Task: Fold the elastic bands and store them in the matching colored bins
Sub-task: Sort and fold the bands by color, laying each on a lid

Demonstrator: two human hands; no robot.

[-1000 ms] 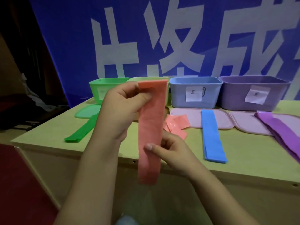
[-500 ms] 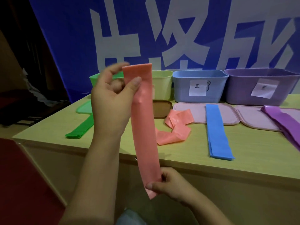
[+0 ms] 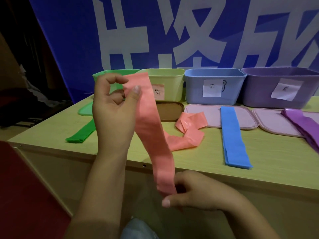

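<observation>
A single wide-angle view, worn on the person's head, looks forward and down across the surface [image 3: 198, 159] from its near edge. Both forearms rise from the bottom of the frame, close to the lens; the bins [image 3: 214, 87] and the blue banner [image 3: 72, 40] stand farther back.

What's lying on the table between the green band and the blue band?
In the head view, a loose pink band lies crumpled between the green band and the blue band.
</observation>
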